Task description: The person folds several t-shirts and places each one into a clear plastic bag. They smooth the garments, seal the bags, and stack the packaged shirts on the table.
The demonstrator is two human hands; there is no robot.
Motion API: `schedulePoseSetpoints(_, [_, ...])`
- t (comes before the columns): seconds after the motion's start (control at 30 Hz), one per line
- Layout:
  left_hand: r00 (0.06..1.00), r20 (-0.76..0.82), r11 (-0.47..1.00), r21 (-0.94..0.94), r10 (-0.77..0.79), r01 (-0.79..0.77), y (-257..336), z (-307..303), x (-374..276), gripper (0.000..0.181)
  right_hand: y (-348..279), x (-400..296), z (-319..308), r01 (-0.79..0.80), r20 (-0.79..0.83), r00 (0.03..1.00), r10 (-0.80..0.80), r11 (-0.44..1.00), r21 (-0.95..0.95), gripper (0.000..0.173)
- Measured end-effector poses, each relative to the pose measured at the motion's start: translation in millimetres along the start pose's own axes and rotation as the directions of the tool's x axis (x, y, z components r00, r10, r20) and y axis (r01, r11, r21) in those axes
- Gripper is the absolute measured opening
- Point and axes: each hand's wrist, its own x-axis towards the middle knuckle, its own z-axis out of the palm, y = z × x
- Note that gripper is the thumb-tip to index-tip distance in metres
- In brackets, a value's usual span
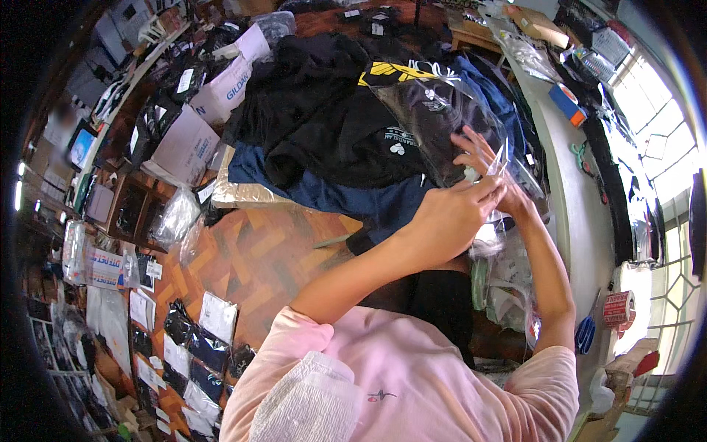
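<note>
My left hand (455, 212) has its fingertips pinched together on a narrow, shiny, pale strip (500, 160); its material is unclear. My right hand (478, 152) is beside it, fingers spread over a clear plastic bag (464, 119) that covers a dark printed garment. A small white piece shows by the right palm; whether that hand grips it is hidden. Under and left of the bag lies a black garment (326, 116) with white print, over navy fabric (331, 193). A yellow and white print (409, 72) shows at the bag's far edge.
Cardboard boxes (185, 146) and bagged garments stand at left. Along the right runs a pale ledge (574, 232), with green-handled scissors (580, 156), blue-handled scissors (584, 334) and a tape roll (617, 308) near it. Packets (218, 317) lie on the parquet floor (243, 254). Another person (61, 130) is at far left.
</note>
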Motion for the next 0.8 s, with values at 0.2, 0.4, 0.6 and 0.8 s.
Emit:
schedulePoseSetpoints(0.2, [0.480,-0.514,0.698,-0.436,-0.711,0.568,-92,-5,20,0.036,3,-12,3,-0.201,0.068,0.978,0.198,0.979,0.034,0.073])
schedulePoseSetpoints(0.4, [0.511,-0.058,0.455,-0.550,-0.858,0.700,-195,9,32,0.036,-7,-11,-6,-0.183,0.106,0.978,0.181,0.983,0.012,0.074])
schedulePoseSetpoints(0.6, [0.501,0.187,0.143,-0.823,-0.845,0.549,-190,0,44,0.020,-3,-35,0,-0.472,0.080,0.864,0.497,0.856,-0.212,0.086])
schedulePoseSetpoints(0.8, [0.459,0.247,0.060,-0.828,-0.853,0.557,-192,-11,48,0.024,-13,-35,8,-0.411,-0.054,0.909,0.412,0.872,-0.266,0.083])
